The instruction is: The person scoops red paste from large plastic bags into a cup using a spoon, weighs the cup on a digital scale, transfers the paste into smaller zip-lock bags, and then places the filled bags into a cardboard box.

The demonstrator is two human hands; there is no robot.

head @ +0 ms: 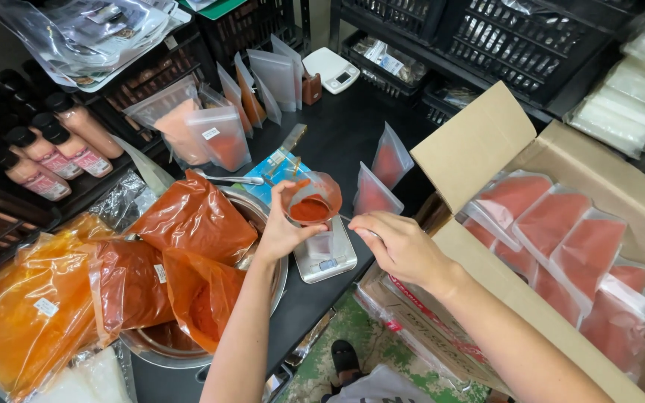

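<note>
My left hand (284, 231) grips an open clear stand-up pouch (312, 200) partly filled with red-orange powder, held over a small digital scale (328, 255) on the dark table. Just right of the scale, my right hand (401, 246) has its fingers curled around a thin metal spoon handle (354, 222) that reaches toward the pouch. A large metal bowl (188, 351) to the left is covered by big bags of red powder (194, 219).
An open cardboard box (487, 142) at right holds several filled pouches (554, 231). Two filled pouches (382, 179) stand behind the scale. Empty pouches, bottles, black crates and a white scale (331, 69) line the back. Orange bags (24, 313) lie at far left.
</note>
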